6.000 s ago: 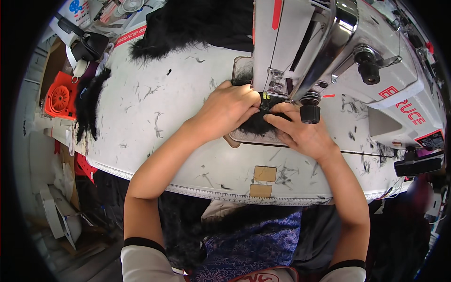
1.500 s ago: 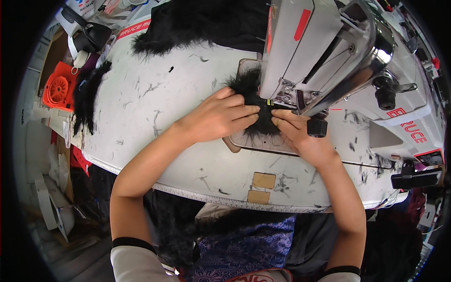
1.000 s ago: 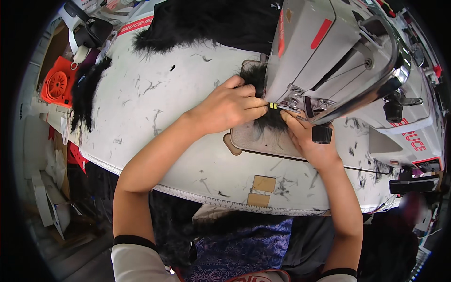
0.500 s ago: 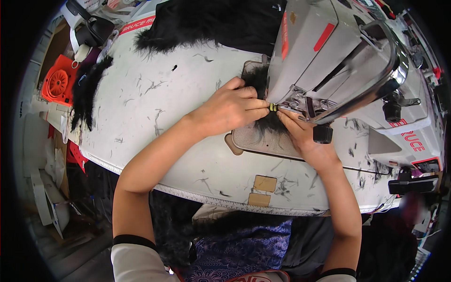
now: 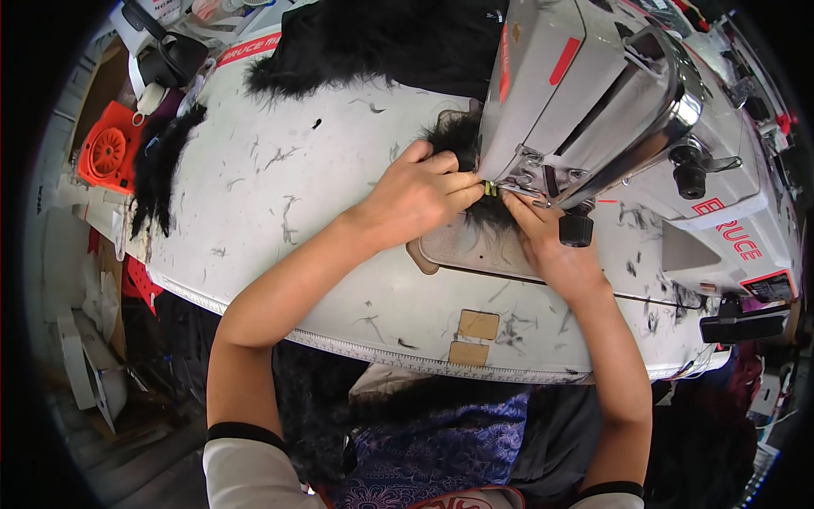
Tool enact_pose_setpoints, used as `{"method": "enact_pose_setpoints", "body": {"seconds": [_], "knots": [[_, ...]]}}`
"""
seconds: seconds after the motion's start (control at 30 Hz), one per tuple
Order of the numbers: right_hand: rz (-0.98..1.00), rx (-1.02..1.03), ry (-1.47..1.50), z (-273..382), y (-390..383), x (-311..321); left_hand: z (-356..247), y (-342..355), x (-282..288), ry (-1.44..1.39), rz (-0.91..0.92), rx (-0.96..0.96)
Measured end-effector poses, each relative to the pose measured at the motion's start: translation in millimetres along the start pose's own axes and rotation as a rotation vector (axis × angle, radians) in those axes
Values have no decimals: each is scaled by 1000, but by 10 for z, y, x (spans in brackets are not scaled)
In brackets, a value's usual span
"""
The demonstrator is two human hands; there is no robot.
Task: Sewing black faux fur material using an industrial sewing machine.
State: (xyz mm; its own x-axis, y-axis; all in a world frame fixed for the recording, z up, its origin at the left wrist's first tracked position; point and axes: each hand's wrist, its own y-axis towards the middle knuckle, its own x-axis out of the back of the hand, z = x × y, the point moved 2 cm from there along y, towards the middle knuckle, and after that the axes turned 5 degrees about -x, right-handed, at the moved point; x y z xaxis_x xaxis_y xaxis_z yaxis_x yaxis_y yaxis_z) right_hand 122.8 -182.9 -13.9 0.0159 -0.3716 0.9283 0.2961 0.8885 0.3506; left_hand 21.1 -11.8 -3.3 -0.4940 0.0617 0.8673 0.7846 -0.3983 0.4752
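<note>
A white sewing machine point(image 5: 543, 93) stands at the right of the white table, its metal bed plate point(image 5: 475, 248) under my hands. On the plate lies a piece of black fluffy trim point(image 5: 492, 214), its far end standing out beyond my left fingers. My left hand point(image 5: 415, 199) pinches the trim just left of the presser foot, fingers bent and pressed together. From the right, my right hand point(image 5: 555, 250) holds the trim's near side, fingertips close to the foot. A small yellowish piece point(image 5: 490, 188) shows between my fingertips. The needle and the seam are hidden.
Black fabric with a fluffy edge point(image 5: 373, 51) lies at the back. Another black fluffy strip point(image 5: 165, 170) hangs over the left edge, beside an orange round-faced device point(image 5: 110, 148). Loose black fibres are scattered on the table point(image 5: 254, 212). A measuring tape point(image 5: 381, 360) runs along its front edge.
The whole view has shifted slightly. More of the fluffy trim stands out beyond my left fingers. Both hands remain on it beside the presser foot.
</note>
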Motion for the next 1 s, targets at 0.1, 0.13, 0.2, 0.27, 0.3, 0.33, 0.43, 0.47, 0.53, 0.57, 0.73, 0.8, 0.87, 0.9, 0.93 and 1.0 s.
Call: {"method": "enact_pose_setpoints", "body": {"seconds": [0.1, 0.13, 0.2, 0.27, 0.3, 0.33, 0.43, 0.47, 0.53, 0.57, 0.73, 0.8, 0.87, 0.9, 0.93, 1.0], "knots": [[-38, 6, 16, 6, 24, 2, 43, 50, 62, 24, -28, -49], [-64, 7, 27, 8, 25, 17, 53, 74, 107, 21, -29, -51], [-60, -10, 52, -25, 26, 5, 81, 108, 181, 12, 89, -4], [-57, -36, 67, -128, -2, -10, -22, 106, 184, -89, 122, -22], [-4, -33, 34, -215, -39, -38, -92, 104, 179, -183, 158, -34], [48, -24, 9, -246, -50, -59, -155, 107, 186, -277, 190, -59], [-21, 5, 50, -215, -33, -36, -136, 88, 126, -369, 139, -6], [30, -1, 29, -182, -18, 0, -123, 79, 93, -325, 89, -1], [5, 28, 73, -134, 0, -7, -145, 83, 61, -290, 67, 15], [-19, 58, 115, -112, 6, 0, -150, 88, 65, -256, 44, 30], [-46, 28, 84, -82, 26, 22, -105, 61, 180, -78, 155, 95], [-46, 22, 70, -91, 21, 19, -110, 69, 213, -70, 168, 127], [-72, 33, 97, -99, 27, 17, -128, 85, 252, -74, 214, 168], [-74, 30, 97, -104, 25, 18, -124, 102, 270, -75, 216, 164], [-73, 30, 110, -107, 26, 18, -121, 119, 293, -45, 214, 116], [-73, 27, 125, -110, 31, 19, -98, 139, 317, -17, 214, 66]]}}
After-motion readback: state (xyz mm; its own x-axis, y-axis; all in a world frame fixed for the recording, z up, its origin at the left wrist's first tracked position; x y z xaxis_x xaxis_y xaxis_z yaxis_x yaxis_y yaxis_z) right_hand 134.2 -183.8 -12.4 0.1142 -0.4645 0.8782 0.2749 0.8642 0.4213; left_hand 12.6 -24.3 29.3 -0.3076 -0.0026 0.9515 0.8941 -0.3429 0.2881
